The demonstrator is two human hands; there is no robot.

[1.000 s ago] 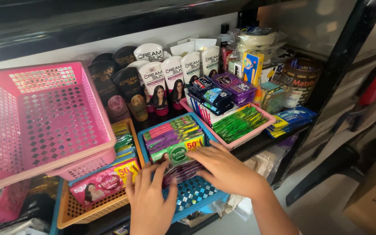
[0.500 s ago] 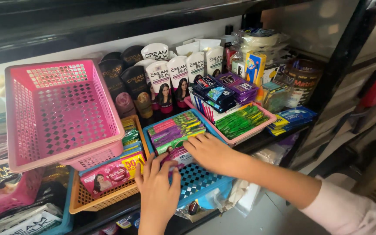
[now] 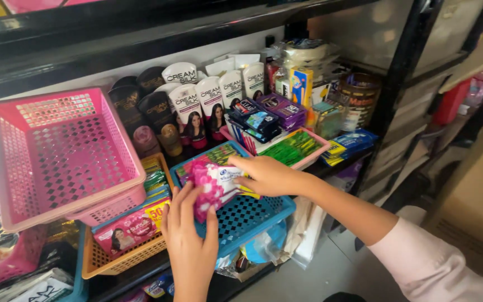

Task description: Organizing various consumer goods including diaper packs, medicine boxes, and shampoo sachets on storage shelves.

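Both hands, the left hand (image 3: 188,237) and right hand (image 3: 266,174), gripped a pink-and-white sachet bundle (image 3: 214,187) over the blue basket (image 3: 252,215), partly stocked at twelve o'clock, mostly bare toward six.

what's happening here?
A person at a shop shelf has both hands on a bundle of pink and white sachets over a blue basket. The left hand grips its near end, the right hand presses on top. An empty pink basket rests tilted on an orange basket to the left.
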